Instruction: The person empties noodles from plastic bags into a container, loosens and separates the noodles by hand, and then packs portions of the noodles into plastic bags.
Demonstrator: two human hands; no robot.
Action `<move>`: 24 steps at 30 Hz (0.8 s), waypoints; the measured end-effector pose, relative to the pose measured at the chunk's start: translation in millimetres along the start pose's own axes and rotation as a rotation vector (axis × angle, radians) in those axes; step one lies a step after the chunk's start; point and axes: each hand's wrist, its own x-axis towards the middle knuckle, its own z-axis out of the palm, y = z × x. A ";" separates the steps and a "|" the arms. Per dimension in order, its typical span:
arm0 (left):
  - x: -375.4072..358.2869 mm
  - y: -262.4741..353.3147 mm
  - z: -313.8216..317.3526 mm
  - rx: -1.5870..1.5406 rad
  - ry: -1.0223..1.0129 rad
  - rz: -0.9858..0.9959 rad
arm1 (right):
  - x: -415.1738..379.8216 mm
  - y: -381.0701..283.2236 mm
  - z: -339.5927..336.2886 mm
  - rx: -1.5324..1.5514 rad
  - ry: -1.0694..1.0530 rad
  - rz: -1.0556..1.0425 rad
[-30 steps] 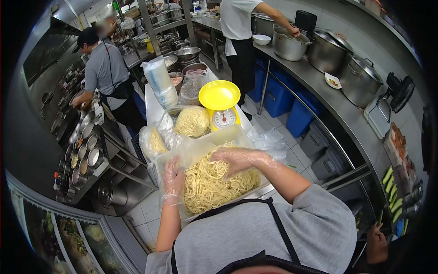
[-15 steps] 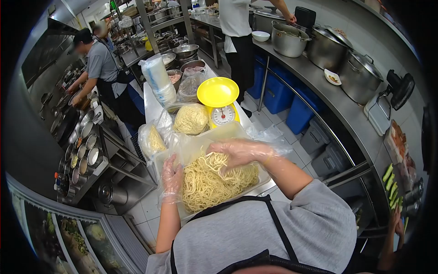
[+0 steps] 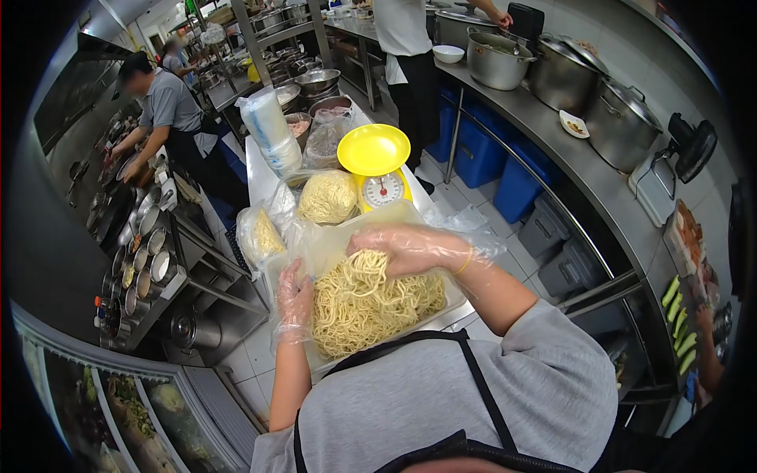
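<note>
A pale plastic tub [image 3: 400, 211] holds a large heap of yellow noodles [image 3: 371, 315]. My right hand [image 3: 410, 248], in a clear plastic glove, is closed on a clump of noodles [image 3: 368, 266] just above the heap. At the tub's left side is my left hand [image 3: 294, 299], also gloved. Its fingers point up and away from me, and it seems to hold nothing. Behind the tub stands a yellow dial scale [image 3: 383, 188] with a round pan [image 3: 374, 150]. Beside it sits a bag of noodles [image 3: 328, 198], and a smaller bag [image 3: 262, 234] lies to the left.
A roll of plastic bags [image 3: 269, 126] and metal bowls [image 3: 318, 80] stand farther back on the table. Large pots [image 3: 498, 61] line the right counter, above blue bins [image 3: 481, 162]. One co-worker [image 3: 177, 110] works at the left stove, another [image 3: 406, 59] by the pots.
My right hand has shifted slightly left, and its noodles are gathered into a tighter clump. My left hand stays beside the tub. At the far right, a person's hand has moved up past the green vegetable pieces.
</note>
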 end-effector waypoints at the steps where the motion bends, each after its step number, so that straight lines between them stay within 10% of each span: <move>1: -0.2 1.6 0.0 -0.011 -0.001 -0.012 | -0.1 5.5 8.9 -0.023 -0.063 0.076; 6: -1.4 -4.6 2.4 -0.012 0.009 -0.039 | -10.1 64.7 83.0 -0.225 -0.154 0.358; 11: 1.3 -10.6 3.0 -0.005 0.007 -0.015 | -1.3 42.4 39.6 0.191 -0.073 0.299; 19: -1.7 -2.7 0.7 0.025 0.043 -0.001 | 20.7 -35.7 -48.3 0.049 0.408 -0.131; 24: 1.9 -13.2 -0.5 0.086 0.042 0.023 | 20.1 -12.8 -13.8 0.135 0.251 -0.062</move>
